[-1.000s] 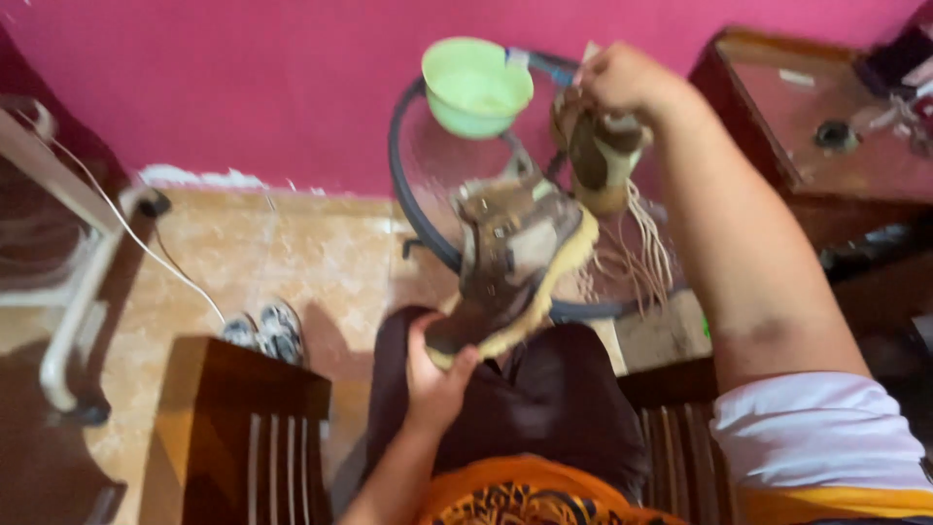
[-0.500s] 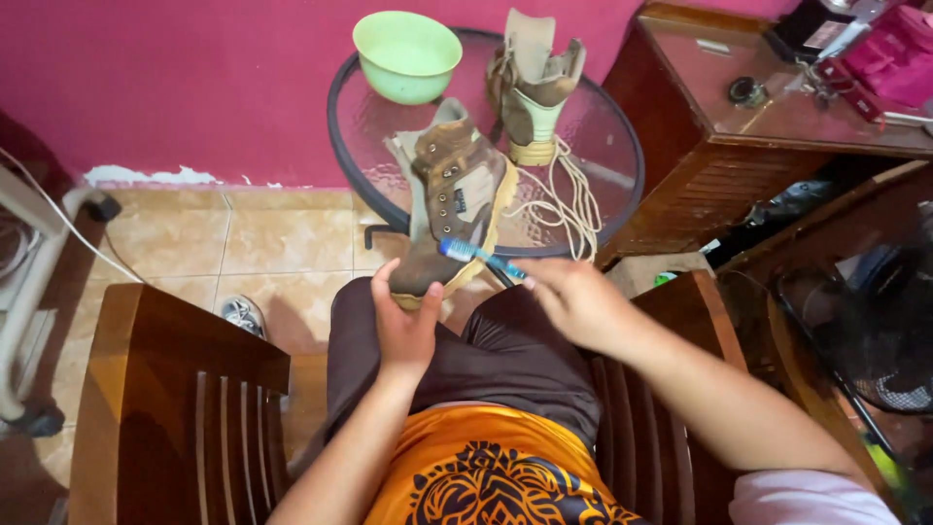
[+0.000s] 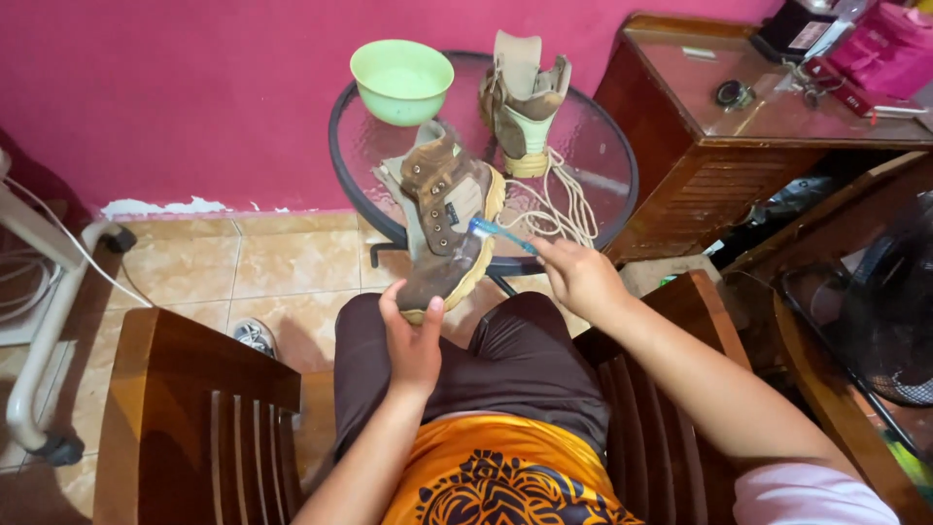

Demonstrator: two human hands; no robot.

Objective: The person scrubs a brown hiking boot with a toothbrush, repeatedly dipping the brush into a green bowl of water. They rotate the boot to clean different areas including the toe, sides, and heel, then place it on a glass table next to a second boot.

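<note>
**Boot held over the lap, toothbrush at its side**

A pink wall (image 3: 194, 97) fills the top of the view above a tiled floor (image 3: 243, 272); two dark wooden chairs flank the seated person, one at the left (image 3: 194, 408) and one under the right arm (image 3: 661, 418); a wooden cabinet (image 3: 739, 165) stands to the right with small clutter on its glass top; a round glass surface (image 3: 593, 146) sits just ahead of the knees; on it stand a green bowl (image 3: 401, 80) and a second boot (image 3: 525, 102), upright, with loose pale laces (image 3: 554, 209) trailing beside it.

The brown boot (image 3: 447, 224) is tilted, toe towards the person, between the knees and the edge of the surface; the left hand (image 3: 413, 340) holds it from below at the toe, its grip wrapped around the sole; the right hand (image 3: 581, 277) has its grip pinching the handle of a blue toothbrush (image 3: 501, 231), whose head touches the boot's side near the eyelets.
</note>
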